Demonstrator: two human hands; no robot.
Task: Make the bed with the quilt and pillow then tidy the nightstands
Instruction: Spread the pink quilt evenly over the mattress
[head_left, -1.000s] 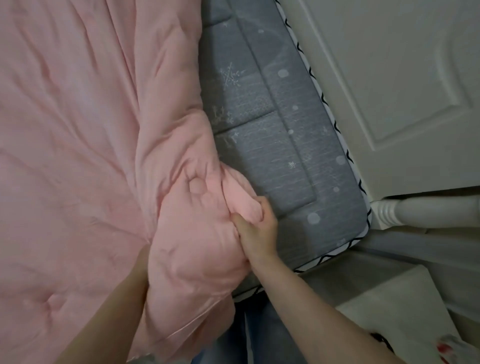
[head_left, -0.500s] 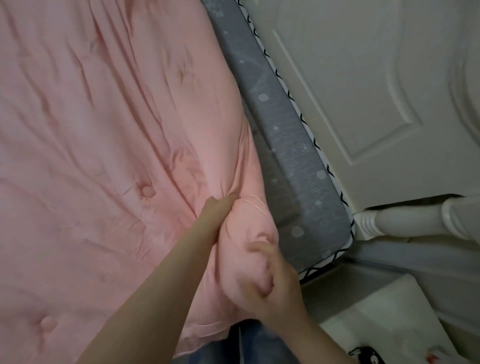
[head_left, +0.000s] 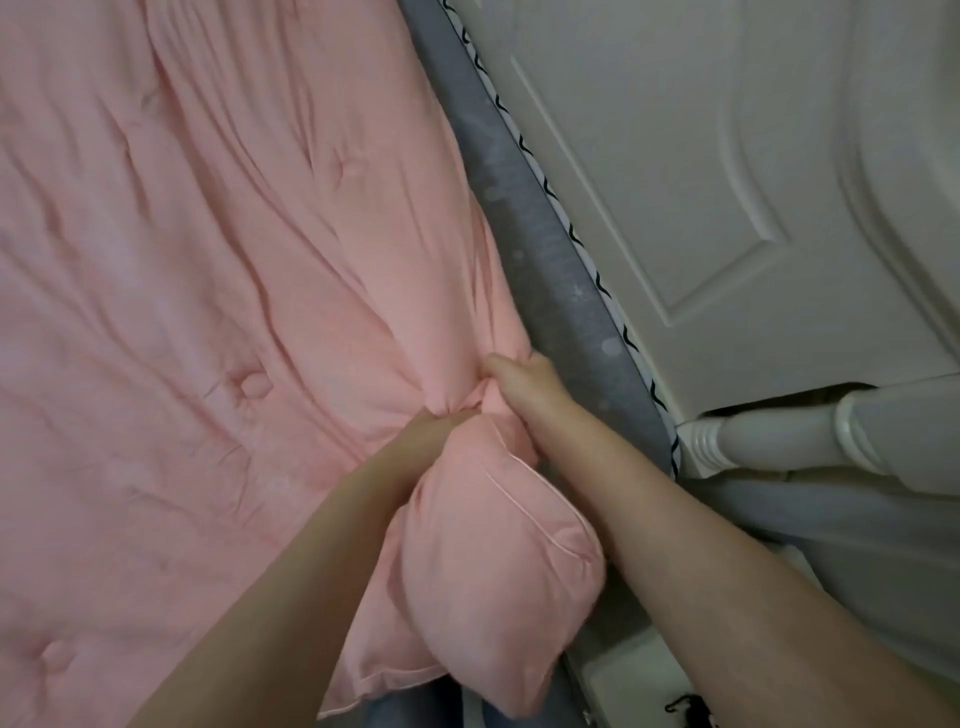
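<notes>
A pink quilt (head_left: 208, 291) covers most of the bed, wrinkled and tufted. Its near right corner is bunched into a thick roll (head_left: 498, 561) that hangs toward me. My left hand (head_left: 439, 423) grips the gathered fabric at the neck of that bunch, its fingers buried in the folds. My right hand (head_left: 519, 382) grips the same bunch from the right, beside the bed's edge. A narrow strip of the grey patterned mattress sheet (head_left: 545, 244) shows along the quilt's right side. No pillow is in view.
A white panelled headboard (head_left: 727, 182) stands right of the mattress, with a turned white post (head_left: 779, 436) below it. A white nightstand top (head_left: 634, 680) with a small black item (head_left: 685, 706) sits at the bottom right, under my right forearm.
The quilt's edge has been pulled right, covering nearly all the grey sheet. My right hand moved up from the bunch's lower end to grip beside my left hand.
</notes>
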